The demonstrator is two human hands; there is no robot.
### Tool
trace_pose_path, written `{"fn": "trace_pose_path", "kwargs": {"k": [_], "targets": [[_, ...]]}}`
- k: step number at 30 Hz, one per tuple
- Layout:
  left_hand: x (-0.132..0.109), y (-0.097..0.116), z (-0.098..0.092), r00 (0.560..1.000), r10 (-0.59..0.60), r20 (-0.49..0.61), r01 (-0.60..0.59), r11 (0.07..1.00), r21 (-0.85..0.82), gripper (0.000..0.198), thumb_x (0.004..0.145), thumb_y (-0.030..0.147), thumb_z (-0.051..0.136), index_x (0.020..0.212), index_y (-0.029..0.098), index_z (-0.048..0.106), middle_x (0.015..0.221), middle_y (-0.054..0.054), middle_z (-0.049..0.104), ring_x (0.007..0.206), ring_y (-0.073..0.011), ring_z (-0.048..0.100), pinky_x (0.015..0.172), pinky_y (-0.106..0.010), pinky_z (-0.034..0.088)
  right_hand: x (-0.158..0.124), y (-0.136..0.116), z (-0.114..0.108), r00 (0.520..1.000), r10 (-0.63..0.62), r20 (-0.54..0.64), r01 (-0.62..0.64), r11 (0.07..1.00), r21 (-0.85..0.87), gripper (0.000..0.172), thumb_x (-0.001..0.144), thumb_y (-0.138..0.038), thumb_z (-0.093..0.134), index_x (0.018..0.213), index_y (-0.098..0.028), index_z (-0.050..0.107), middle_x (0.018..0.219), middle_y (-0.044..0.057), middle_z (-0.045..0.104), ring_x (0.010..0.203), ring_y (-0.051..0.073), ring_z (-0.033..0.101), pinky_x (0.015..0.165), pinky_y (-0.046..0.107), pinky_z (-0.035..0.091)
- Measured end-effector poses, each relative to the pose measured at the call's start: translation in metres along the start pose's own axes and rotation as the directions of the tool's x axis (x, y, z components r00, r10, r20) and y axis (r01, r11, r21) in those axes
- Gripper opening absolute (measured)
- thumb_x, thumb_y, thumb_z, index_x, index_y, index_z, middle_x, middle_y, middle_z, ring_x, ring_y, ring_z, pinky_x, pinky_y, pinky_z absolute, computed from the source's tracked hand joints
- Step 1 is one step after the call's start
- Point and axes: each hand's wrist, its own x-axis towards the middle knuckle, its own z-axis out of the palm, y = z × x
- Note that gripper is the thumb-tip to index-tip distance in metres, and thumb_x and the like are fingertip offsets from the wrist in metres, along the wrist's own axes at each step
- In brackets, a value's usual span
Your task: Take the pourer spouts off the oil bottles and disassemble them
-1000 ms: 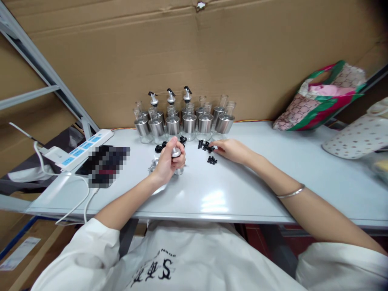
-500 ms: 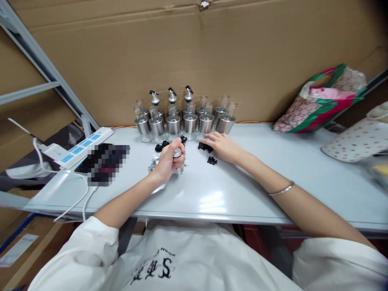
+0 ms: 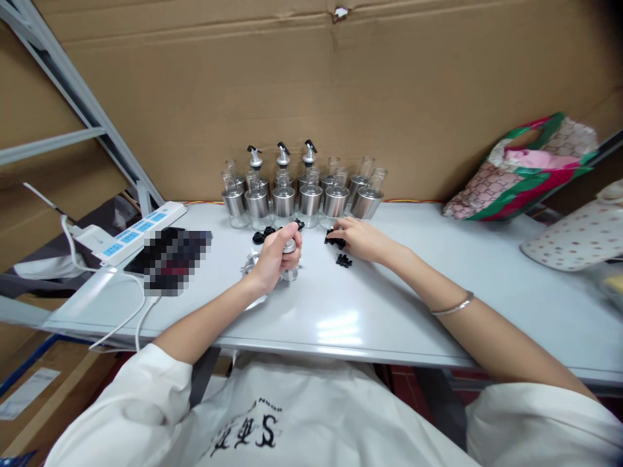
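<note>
My left hand [image 3: 273, 263] is closed around a silver metal pourer cap [image 3: 289, 246], its rounded end showing above the fingers. Beside and under that hand lie more silver metal parts [image 3: 250, 262], partly hidden. Behind it sit several round black stoppers [image 3: 263, 235]. My right hand [image 3: 364, 239] rests at a small pile of black plastic pieces [image 3: 334, 239], fingers bent and drawn together over them; what the fingertips grip is hidden. Tiny black pieces [image 3: 344, 261] lie in a cluster just in front of that pile.
Glass bottles with steel sleeves [image 3: 310, 200] stand in rows at the back; three rear ones carry pourers [image 3: 309, 153]. To the left lie a power strip [image 3: 141, 232], cables and a partly blurred dark object [image 3: 170, 263]. A patterned bag [image 3: 516, 172] and dotted container [image 3: 567, 233] are at right.
My right hand's fingers have drawn in closer together over the black pieces. The left hand keeps its hold on the pourer cap. The whole view has shifted slightly.
</note>
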Motion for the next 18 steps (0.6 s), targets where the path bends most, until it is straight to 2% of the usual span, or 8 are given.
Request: {"fn": "trace_pose_path", "kwargs": {"k": [8,18], "targets": [[0.000,-0.001,0.000,1.000,-0.018,0.003,0.018,0.999,0.026,0.043,0.074,0.057,0.059,0.066,0.018,0.044,0.042,0.011,0.023,0.037,-0.0021,0.016,0.039,-0.015,0.017,-0.009,0.004,-0.002,0.998,0.005,-0.060,0.000,0.998,0.069,0.054,0.071,0.002,0.049,0.121,-0.016,0.060,0.106,0.013,0.060,0.096,0.025,0.053,0.077,0.032,0.043],[-0.001,0.000,0.002,1.000,-0.027,0.001,0.027,1.000,0.010,0.045,0.073,0.058,0.061,0.066,0.017,0.044,0.042,0.012,0.023,0.036,-0.0014,0.016,0.038,-0.015,0.017,-0.022,0.012,0.011,0.990,-0.009,-0.140,0.028,0.990,0.135,0.040,0.076,-0.007,0.049,0.109,-0.017,0.068,0.102,0.012,0.062,0.094,0.026,0.055,0.082,0.038,0.047]]}}
